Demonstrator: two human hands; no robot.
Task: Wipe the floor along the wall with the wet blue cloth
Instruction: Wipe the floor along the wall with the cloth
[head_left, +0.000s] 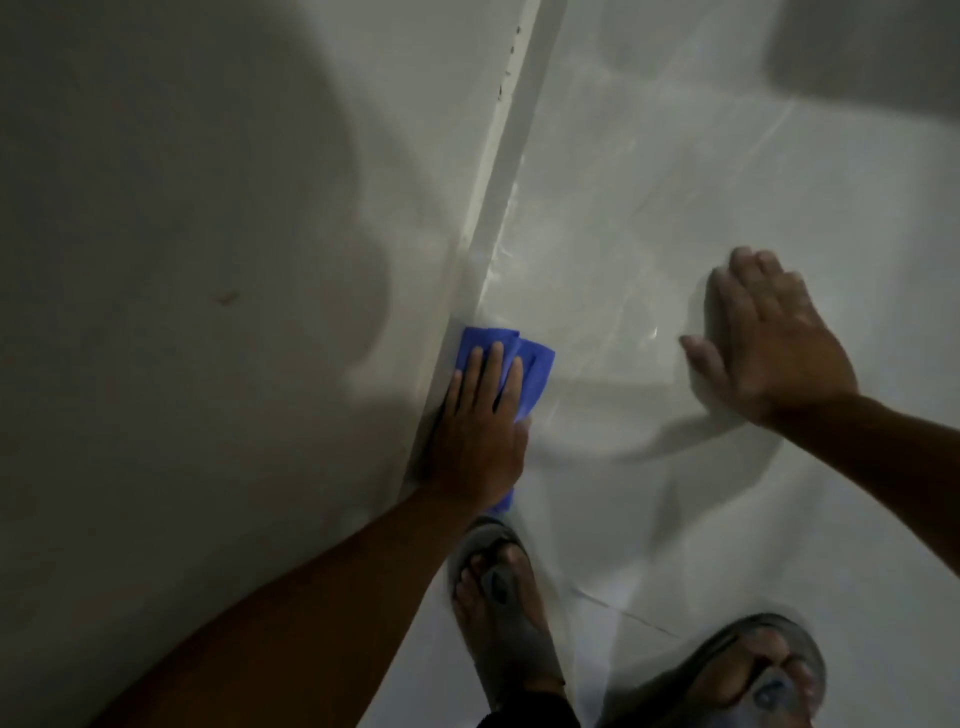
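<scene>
the left hand (480, 431) lies flat on the blue cloth (524, 374), fingers spread and pressing it down rather than gripping it, right where the floor (649, 208) meets the skirting (511, 171) at the foot of the wall (208, 208). the right hand (769, 343) is open, palm down, and seems to rest on the floor well out from the wall, holding nothing.

the tiles look wet and glossy, so the bracing palm or either sandal (506, 608) could slip if weight shifts forward. a flat press can also let the folded cloth bunch or ride up the skirting, leaving the corner seam unwiped.

ahead, the strip along the wall runs clear toward the top of the view; the near sandal sits just behind the cloth, so backward strokes are cramped.
</scene>
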